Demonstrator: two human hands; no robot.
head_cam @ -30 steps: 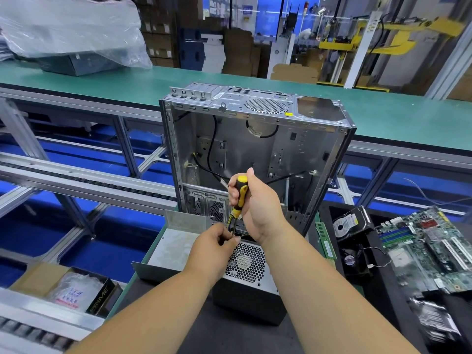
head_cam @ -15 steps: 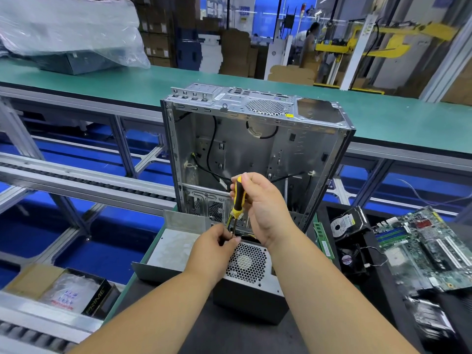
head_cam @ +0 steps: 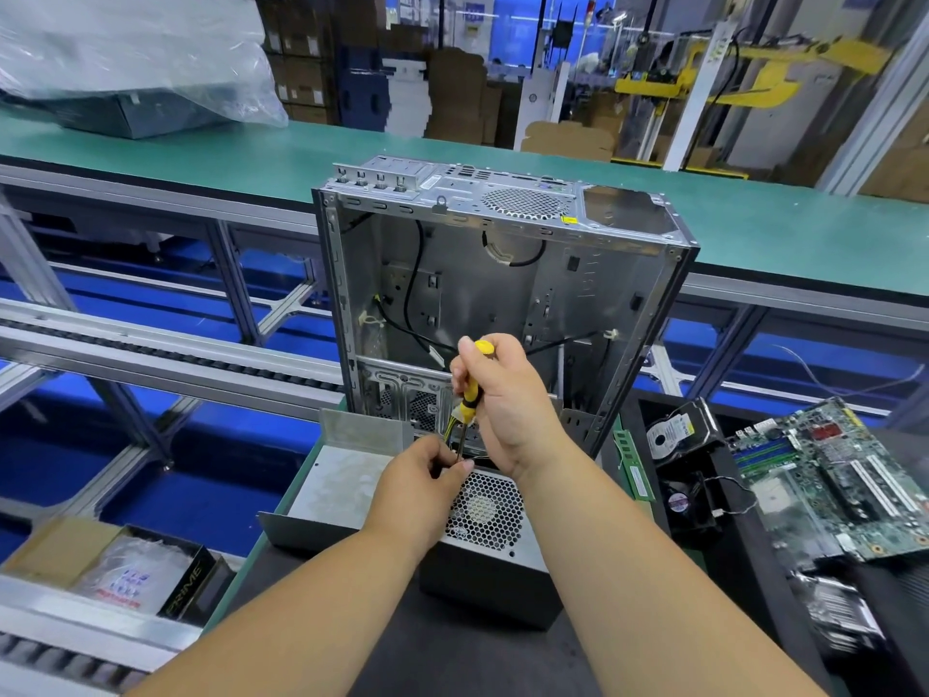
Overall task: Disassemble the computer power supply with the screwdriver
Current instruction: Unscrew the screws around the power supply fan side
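Note:
The grey power supply (head_cam: 490, 560) sits on the dark mat in front of me, its round honeycomb fan grille facing up. A yellow-and-black screwdriver (head_cam: 471, 392) stands nearly upright over the supply's far edge, and my right hand (head_cam: 507, 404) grips its handle. My left hand (head_cam: 420, 487) pinches the lower shaft near the tip, at the far left corner of the grille. The tip itself is hidden behind my left fingers. Yellow and black wires show just behind the shaft.
An empty open computer case (head_cam: 502, 294) stands upright right behind the supply. A bent metal cover (head_cam: 342, 475) lies to the left. A hard drive (head_cam: 673, 435), a small fan, a memory stick and a motherboard (head_cam: 834, 475) lie to the right. A green conveyor (head_cam: 201, 153) runs behind.
My right hand has turned a little on the screwdriver handle, so the yellow cap shows more. The left hand and the supply stay in place.

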